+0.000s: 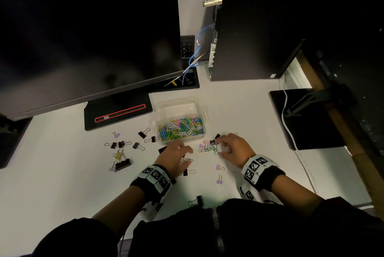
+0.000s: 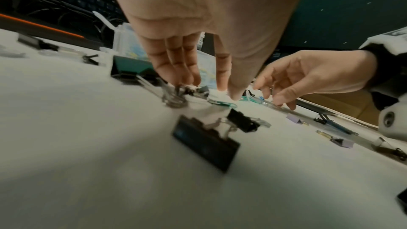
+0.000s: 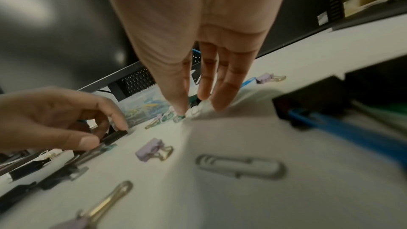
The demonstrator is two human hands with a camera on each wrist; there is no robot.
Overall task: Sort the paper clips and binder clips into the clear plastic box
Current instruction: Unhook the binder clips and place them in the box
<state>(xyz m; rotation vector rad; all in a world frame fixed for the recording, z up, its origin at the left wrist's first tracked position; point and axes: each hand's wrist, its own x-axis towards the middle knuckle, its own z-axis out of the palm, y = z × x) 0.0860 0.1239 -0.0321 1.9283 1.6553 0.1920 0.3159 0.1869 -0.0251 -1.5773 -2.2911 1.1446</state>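
Note:
The clear plastic box [image 1: 176, 101] stands mid-desk, its near compartment full of coloured paper clips [image 1: 180, 129]. My left hand [image 1: 187, 150] is just in front of it; the right wrist view shows its thumb and forefinger pinching a small black binder clip [image 3: 114, 135]. My right hand [image 1: 220, 146] reaches down with loose fingers onto a little heap of paper clips [image 1: 208, 149], thumb tip touching one [image 3: 181, 117]. More binder clips lie scattered: a large black one [image 1: 122, 164], purple ones [image 1: 219, 167], a black one [image 1: 197, 200] near my body.
A big dark monitor [image 1: 83, 28] and its base [image 1: 118, 111] stand at the back left. At the back right is a computer tower [image 1: 259, 28]. A black stand plate [image 1: 307, 119] with a white cable [image 1: 291, 132] lies right of my hands.

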